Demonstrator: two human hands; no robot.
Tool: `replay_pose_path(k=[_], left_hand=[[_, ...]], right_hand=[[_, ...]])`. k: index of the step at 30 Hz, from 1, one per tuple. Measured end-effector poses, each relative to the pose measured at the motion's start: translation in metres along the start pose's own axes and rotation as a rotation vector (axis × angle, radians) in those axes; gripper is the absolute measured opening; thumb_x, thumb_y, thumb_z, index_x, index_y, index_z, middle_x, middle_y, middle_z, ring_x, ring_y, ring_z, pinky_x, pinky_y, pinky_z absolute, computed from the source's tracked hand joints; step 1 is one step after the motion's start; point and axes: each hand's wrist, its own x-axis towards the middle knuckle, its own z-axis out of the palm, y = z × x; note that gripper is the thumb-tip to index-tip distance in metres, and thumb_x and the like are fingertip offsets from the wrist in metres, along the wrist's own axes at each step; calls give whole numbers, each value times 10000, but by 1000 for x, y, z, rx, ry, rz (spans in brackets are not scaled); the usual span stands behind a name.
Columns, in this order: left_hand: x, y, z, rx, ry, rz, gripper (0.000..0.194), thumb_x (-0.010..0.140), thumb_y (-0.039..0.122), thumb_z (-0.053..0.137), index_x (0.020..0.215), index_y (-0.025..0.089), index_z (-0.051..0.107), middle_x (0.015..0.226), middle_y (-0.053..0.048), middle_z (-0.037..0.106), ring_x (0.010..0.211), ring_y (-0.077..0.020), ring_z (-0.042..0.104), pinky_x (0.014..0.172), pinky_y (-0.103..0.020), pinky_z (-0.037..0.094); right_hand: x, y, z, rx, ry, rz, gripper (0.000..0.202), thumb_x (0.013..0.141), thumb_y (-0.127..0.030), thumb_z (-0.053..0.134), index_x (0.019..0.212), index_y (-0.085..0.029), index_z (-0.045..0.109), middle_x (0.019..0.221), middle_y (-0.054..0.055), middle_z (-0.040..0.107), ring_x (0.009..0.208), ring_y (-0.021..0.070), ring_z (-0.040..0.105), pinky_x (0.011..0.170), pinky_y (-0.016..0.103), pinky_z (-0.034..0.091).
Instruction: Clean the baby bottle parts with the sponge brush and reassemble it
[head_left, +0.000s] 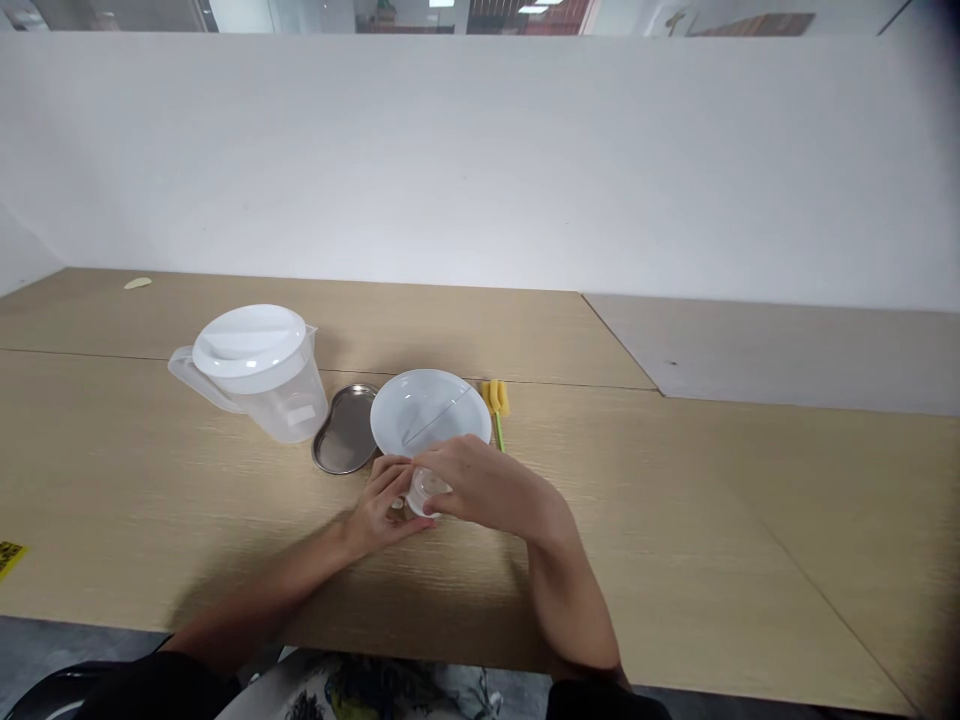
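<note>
My left hand (386,508) curls round the side of a small clear container (428,488), just in front of the white bowl. Over its top comes my right hand (476,482), with thumb and fingers closed on the rim. The container looks see-through with a round top; its lower part is mostly hidden by my fingers. Right behind both hands stands the white bowl (401,400), with a thin clear rod (442,412) lying in it. A kidney-shaped metal tray (346,432) sits left of the bowl.
To the left stands a clear plastic pitcher (289,405) with a white lid and handle. A yellow sponge brush (495,397) with a green handle lies right of the bowl. A white partition (465,160) rises behind the wooden table (675,520). A yellow-black label (10,556) is at far left.
</note>
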Motion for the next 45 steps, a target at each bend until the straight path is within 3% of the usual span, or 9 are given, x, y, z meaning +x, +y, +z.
replay_pose_path(k=[9,15,21,25,28,33,39,45], left_hand=[[-3,-1,2,-31,7,1,590,803,475,658,1270,158,487,1010,-119,637,997,-261,564,787,-435,516],[-5,-3,4,20,35,-6,667,801,532,632,1328,171,439,997,-114,646,969,-259,576,800,-444,503],[-4,-1,2,44,2,-59,665,770,535,660,1296,168,483,990,-111,650,987,-264,565,833,-429,481],[-4,1,0,32,-29,-81,756,765,552,661,1368,174,408,1025,-110,668,991,-260,562,861,-424,454],[-4,1,0,12,-32,-108,812,762,542,670,1402,182,325,1059,-105,683,1005,-260,558,881,-431,440],[-6,-1,3,5,4,-123,704,728,510,700,1282,196,399,1063,-105,673,979,-258,595,860,-425,457],[-6,-1,3,-46,21,-121,682,704,480,735,1247,205,428,1076,-93,673,1019,-252,581,867,-424,458],[-5,0,1,-57,4,-121,676,719,470,725,1263,202,427,1085,-95,666,1025,-248,569,879,-421,458]], right_hand=[[1,7,-4,79,-17,-16,106,811,-152,571,865,-140,662,870,58,718,815,195,647,679,266,393],[-2,0,-4,55,-8,86,163,815,-168,577,940,-141,679,919,87,715,867,229,651,712,299,439],[-22,2,-16,211,161,19,348,847,-206,602,1194,-235,599,1168,34,658,1101,198,587,928,334,451],[-26,23,-20,205,265,237,400,815,-340,670,1201,-259,601,1184,44,643,1172,237,531,987,390,417],[-11,44,-12,197,190,361,401,825,-318,648,1209,-227,580,1160,58,646,1117,235,559,968,392,415],[30,71,14,132,-48,411,346,797,-217,649,1128,-133,596,1162,124,632,1081,224,577,899,321,431],[48,85,33,123,-86,399,366,756,-230,695,1096,-156,580,1036,71,658,955,184,606,758,246,430],[48,83,29,49,-93,518,306,780,-190,689,1069,-149,596,1035,80,671,945,176,625,728,232,428]])
